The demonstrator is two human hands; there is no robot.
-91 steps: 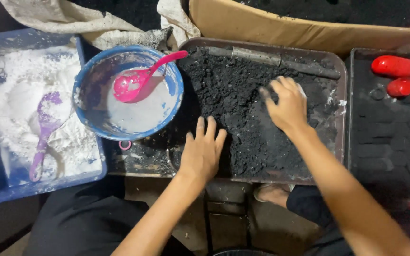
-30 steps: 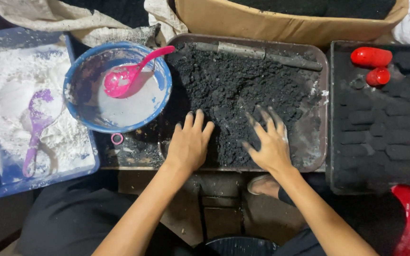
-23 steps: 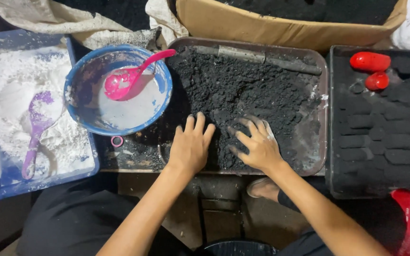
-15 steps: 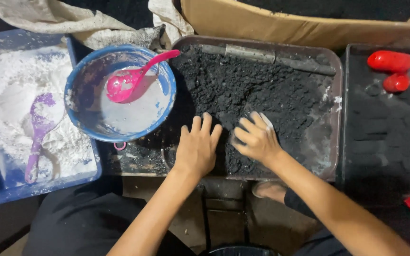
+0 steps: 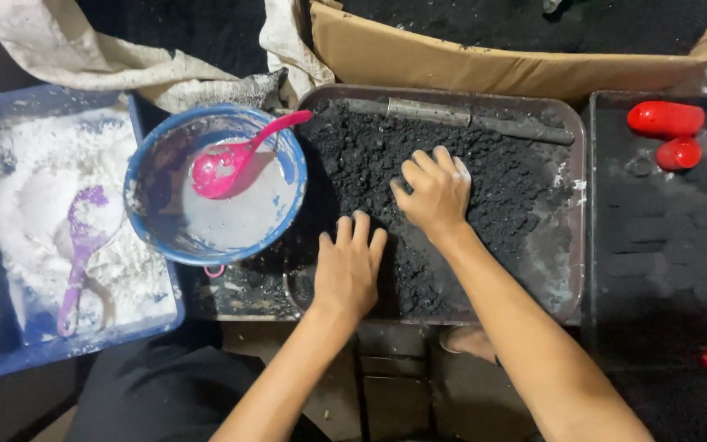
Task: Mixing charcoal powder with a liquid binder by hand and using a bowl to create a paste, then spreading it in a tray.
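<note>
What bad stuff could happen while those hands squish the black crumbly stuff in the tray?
The left hand presses near the tray's front rim, so black crumbs might spill over it. The blue bowl of whitish liquid sits right beside the tray; a sideways bump could slosh it or flip the pink spoon. The right hand works close to a metal tool and could knock against it.

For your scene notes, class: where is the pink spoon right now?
In the head view, the pink spoon lies in the blue bowl, left of the tray of black mix and up-left of the left hand.
</note>
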